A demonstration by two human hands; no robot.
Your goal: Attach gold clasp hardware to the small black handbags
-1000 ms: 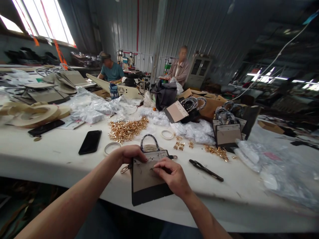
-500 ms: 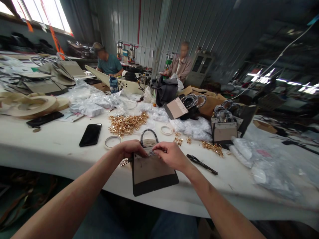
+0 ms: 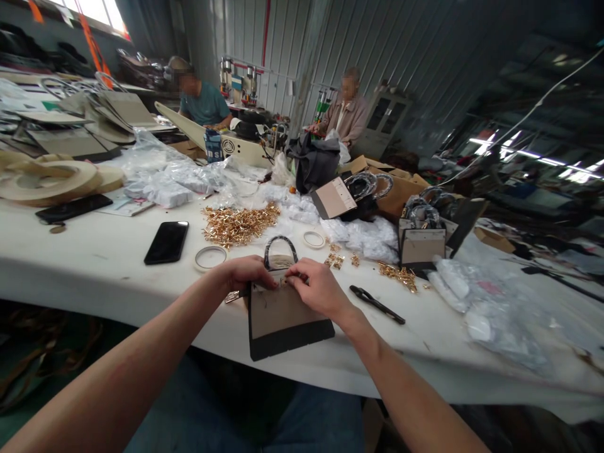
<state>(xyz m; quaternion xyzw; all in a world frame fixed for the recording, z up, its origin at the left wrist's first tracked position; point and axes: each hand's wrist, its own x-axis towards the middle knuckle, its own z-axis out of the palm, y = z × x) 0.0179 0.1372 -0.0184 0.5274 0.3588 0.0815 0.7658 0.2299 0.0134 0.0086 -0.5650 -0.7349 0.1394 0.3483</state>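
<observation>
A small beige handbag with a black base and a dark looped handle lies flat at the near edge of the white table. My left hand grips its top left corner with closed fingers. My right hand pinches at the middle of the bag's top edge; whatever small part it holds is hidden by the fingers. A metal clasp sticks out to the left of the bag.
Black pliers lie right of the bag. A heap of gold fittings, two tape rings, a black phone, finished bags and plastic wrappers crowd the table. Two people sit at the far side.
My right hand has moved from the bag's front panel up to its top edge, close to my left hand. The view has tilted slightly downward.
</observation>
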